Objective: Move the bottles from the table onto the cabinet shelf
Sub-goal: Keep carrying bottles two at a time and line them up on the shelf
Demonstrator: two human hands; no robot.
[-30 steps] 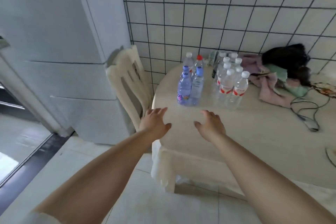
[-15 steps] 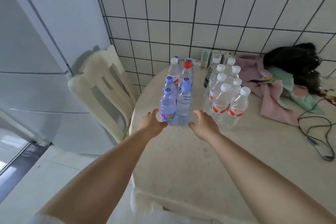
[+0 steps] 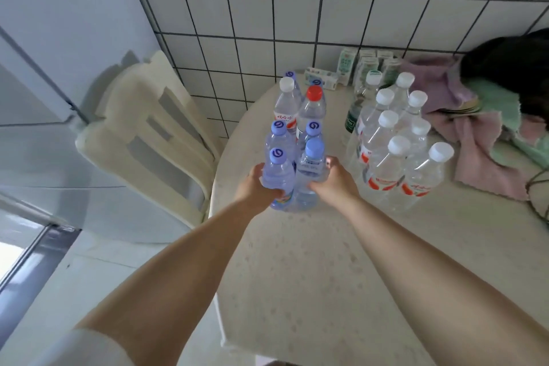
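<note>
Several water bottles stand on the round cream table (image 3: 312, 276). A near cluster has blue caps, with a red-capped bottle (image 3: 313, 107) and a white-capped one (image 3: 285, 101) behind. My left hand (image 3: 257, 187) is wrapped around the front left blue-capped bottle (image 3: 277, 175). My right hand (image 3: 334, 184) grips the front right blue-capped bottle (image 3: 311, 169). Both bottles stand on the table. To the right stands a group of clear white-capped bottles (image 3: 395, 151) with red labels.
A cream plastic chair (image 3: 154, 134) stands left of the table against the tiled wall. Small cartons (image 3: 346, 65) line the back edge. Pink, green and dark cloths (image 3: 481, 134) and a cable (image 3: 537, 187) lie at the right. A white cabinet (image 3: 44, 53) rises at the left.
I have moved closer to the table. Both hands went forward from open and apart to closed around the two front blue-capped bottles.
</note>
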